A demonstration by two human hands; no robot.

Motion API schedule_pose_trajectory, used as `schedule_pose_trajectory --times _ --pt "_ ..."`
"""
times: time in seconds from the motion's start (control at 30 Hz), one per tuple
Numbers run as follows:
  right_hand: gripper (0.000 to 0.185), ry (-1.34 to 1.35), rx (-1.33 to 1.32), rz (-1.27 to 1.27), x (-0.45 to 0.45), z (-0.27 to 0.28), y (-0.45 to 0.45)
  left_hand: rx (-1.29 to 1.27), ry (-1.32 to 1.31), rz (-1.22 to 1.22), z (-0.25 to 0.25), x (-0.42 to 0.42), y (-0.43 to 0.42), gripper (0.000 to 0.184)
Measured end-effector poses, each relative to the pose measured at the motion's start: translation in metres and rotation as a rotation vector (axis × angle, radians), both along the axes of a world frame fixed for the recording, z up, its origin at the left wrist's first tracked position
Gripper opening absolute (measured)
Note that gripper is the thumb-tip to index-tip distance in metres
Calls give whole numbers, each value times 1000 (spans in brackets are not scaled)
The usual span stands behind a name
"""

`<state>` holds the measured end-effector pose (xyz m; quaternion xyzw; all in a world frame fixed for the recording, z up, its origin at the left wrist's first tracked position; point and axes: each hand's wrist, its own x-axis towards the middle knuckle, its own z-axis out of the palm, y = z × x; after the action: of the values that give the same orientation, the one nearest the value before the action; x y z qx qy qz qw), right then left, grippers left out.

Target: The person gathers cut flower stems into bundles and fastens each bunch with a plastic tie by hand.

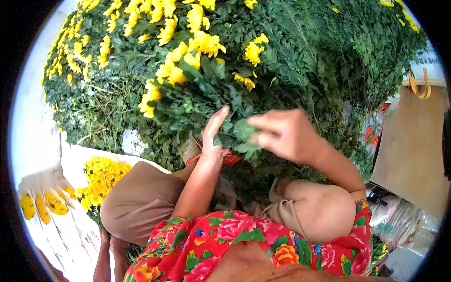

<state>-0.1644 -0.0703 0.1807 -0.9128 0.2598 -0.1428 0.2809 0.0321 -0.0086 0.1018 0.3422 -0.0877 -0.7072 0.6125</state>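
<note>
The left hand [213,135] holds a leafy bunch of yellow flowers [195,89] just beyond it; the blurred right hand [287,135] bends at its leaves, grip unclear. The bunch slants, blooms pointing away leftward, before heaped flowers [324,51].

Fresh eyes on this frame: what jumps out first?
Probably the huge heap of leafy green stems filling the top of the view, its yellow blooms densest at upper left. Next, the bunch with yellow heads near the centre, with the left hand around it and the right hand, slightly blurred, at its leaves. Then the bright red floral garment along the bottom.
</note>
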Motion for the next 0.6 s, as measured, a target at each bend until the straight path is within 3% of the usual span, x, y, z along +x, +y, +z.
schedule_pose_trajectory --times 0.03,0.1,0.2,0.27,0.3,0.37,0.47,0.6 --pt "52 -30 -92 -190 -13 -21 -26 7 44 -18 1 1 -1 37" --pt "58 -19 -352 -694 -41 -78 -88 102 -116 84 -3 -6 -3 41" --pt "67 39 -191 -770 -60 -141 -124 130 -98 55 -9 -6 -2 40" --pt "74 -204 335 -832 -61 -149 -134 92 -56 50 -16 -6 -6 40" --pt "71 -488 499 -691 -62 -141 -136 63 -8 43 -19 -5 -6 39" --pt "63 -316 394 -751 -79 -158 -142 63 4 68 -15 -5 -2 39" --pt "57 -243 403 -714 -59 -62 -83 55 -39 89 -8 -2 -3 38" --pt "57 -262 202 -718 -54 -32 -24 87 97 150 -9 -2 -3 38"
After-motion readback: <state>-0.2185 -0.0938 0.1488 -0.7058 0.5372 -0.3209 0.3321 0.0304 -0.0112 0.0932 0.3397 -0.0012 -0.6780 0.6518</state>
